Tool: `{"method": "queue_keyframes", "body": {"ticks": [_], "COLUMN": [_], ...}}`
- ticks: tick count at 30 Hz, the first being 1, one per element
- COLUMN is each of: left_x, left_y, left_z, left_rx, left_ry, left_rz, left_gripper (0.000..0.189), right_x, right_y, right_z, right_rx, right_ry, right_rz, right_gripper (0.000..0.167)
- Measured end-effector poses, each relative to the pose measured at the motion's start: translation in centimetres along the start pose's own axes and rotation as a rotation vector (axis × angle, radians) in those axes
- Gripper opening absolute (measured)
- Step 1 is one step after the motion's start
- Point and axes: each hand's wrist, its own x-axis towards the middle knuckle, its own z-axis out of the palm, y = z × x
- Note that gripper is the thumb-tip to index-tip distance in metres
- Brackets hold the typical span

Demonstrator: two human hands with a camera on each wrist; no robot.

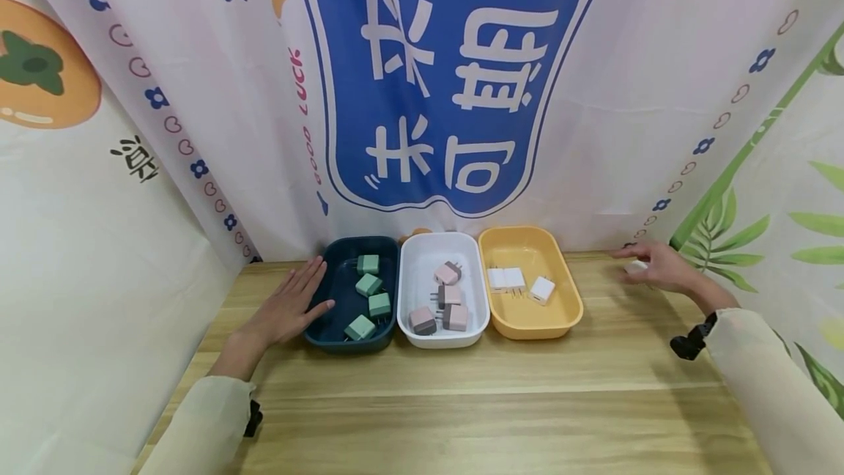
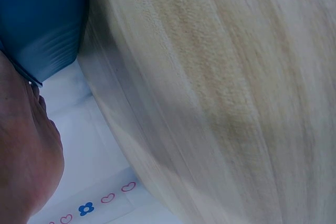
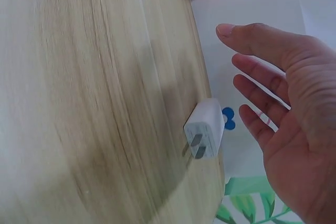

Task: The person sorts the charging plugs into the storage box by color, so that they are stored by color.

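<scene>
My left hand (image 1: 283,311) lies with straight fingers along the left side of a dark blue tray (image 1: 349,347), its thumb at the rim. In the left wrist view, only part of that hand (image 2: 29,150) shows beside the blue tray (image 2: 44,24). At the far right of the table, my right hand (image 1: 664,270) hovers by a white plug-in charger (image 1: 637,267). The right wrist view shows this charger (image 3: 205,129) on the table, its two flat prongs visible, with a gap between it and the loosely bent fingers of the hand (image 3: 294,98).
Several green chargers (image 1: 368,285) lie in the blue tray. A white tray (image 1: 443,341) beside it holds several pink-and-grey chargers (image 1: 448,295); a yellow tray (image 1: 534,330) holds three white ones (image 1: 542,289). A printed curtain (image 1: 633,130) hangs behind the wooden table (image 1: 461,416).
</scene>
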Motion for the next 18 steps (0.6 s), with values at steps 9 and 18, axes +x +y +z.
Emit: {"method": "queue_keyframes", "body": {"ticks": [9, 18], "left_x": [-0.2, -0.2], "left_y": [0.1, 0.0], "left_z": [-0.1, -0.1], "left_rx": [0.004, -0.002], "left_ry": [0.001, 0.001], "left_rz": [-0.006, -0.006], "left_gripper": [0.086, 0.086], "right_x": [-0.3, -1.0], "right_y": [1.0, 2.1], "right_z": [0.0, 0.0], "right_rx": [0.010, 0.006], "right_ry": [-0.053, -0.028], "right_rz": [0.053, 0.041], "right_gripper": [0.054, 0.057]}}
